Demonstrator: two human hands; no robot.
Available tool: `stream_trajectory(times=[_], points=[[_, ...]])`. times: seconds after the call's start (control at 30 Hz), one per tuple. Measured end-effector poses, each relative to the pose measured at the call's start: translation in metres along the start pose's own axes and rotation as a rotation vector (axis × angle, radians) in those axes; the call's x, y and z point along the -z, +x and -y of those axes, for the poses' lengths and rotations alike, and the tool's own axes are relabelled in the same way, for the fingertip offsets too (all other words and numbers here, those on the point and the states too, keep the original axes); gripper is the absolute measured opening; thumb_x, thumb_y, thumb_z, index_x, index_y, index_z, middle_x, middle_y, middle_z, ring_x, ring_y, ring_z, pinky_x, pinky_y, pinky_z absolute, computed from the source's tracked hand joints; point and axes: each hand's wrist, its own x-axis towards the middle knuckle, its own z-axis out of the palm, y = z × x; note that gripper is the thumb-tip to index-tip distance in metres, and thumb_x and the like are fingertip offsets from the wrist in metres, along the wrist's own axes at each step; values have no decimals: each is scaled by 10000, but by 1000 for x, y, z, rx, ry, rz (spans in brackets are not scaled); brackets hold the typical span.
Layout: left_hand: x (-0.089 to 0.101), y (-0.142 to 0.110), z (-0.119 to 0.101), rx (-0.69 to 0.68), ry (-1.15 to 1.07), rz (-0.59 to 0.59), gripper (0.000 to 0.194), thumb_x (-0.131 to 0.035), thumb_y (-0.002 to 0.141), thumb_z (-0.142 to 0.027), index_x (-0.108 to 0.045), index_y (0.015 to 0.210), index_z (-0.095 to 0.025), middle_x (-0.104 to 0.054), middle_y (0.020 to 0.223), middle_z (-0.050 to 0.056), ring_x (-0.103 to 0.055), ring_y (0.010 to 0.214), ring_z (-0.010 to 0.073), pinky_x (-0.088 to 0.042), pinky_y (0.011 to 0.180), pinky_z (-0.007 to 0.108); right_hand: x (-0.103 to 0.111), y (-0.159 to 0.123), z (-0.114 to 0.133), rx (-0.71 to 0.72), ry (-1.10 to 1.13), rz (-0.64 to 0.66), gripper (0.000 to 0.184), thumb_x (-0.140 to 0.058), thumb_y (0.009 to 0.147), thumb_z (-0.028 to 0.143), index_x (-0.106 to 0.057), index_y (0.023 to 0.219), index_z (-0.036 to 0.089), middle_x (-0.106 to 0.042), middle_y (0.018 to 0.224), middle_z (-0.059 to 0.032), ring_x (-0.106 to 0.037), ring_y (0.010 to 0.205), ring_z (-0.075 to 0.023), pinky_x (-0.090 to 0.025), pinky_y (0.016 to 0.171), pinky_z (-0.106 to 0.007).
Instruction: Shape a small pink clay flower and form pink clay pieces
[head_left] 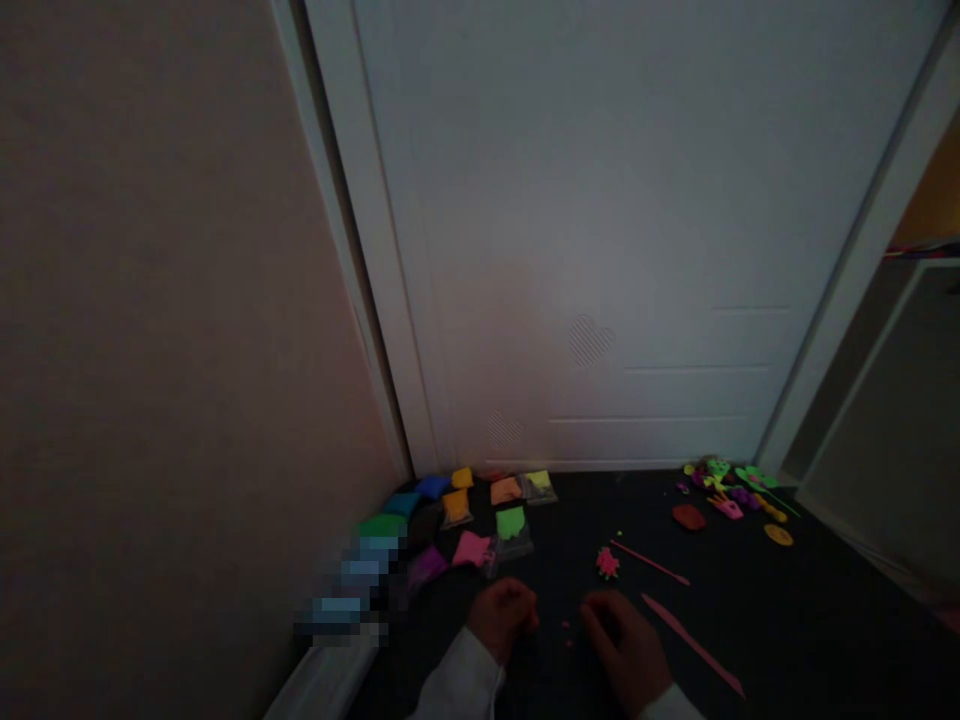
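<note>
My left hand (pixel 504 618) is curled closed over the dark tabletop; whatever may be between its fingers is too dark to make out. To its right, my right hand (pixel 626 642) has thumb and forefinger drawn together, and any small thing in them is hidden. Tiny pink bits (pixel 567 626) of what looks like clay lie between the two hands. Just beyond my right hand sits a small pink and green knobbly piece (pixel 608 563). A thin pink modelling stick (pixel 651 562) and a pink plastic knife (pixel 694 645) rest to the right.
Packets of coloured clay, among them a green one (pixel 511 523) and a pink one (pixel 472 548), lie at the back left. At the far right are a reddish lump (pixel 688 517), a yellow disc (pixel 778 535) and coloured shapes (pixel 726 480). A white panel (pixel 585 250) stands behind.
</note>
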Motion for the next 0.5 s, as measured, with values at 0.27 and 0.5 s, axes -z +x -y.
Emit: stream_trajectory(times=[0.27, 0.5], points=[[-1, -2, -1, 13, -63, -43, 262, -687, 465, -294, -513, 541, -113, -490, 378, -28, -415, 363, 55, -268, 399, 183, 0, 1, -2, 34, 35, -19, 297, -310, 802, 386, -516, 730, 183, -546, 708, -15, -523, 684, -129, -387, 638, -232], [-5, -5, -4, 0, -50, -132, 381, -739, 361, -270, -612, 677, -99, -581, 536, 15, -494, 483, 68, -349, 478, 184, 1, 1, 2, 34, 32, -61, 281, -335, 792, 373, -517, 702, 178, -541, 682, -16, -517, 658, -128, -385, 614, -231]])
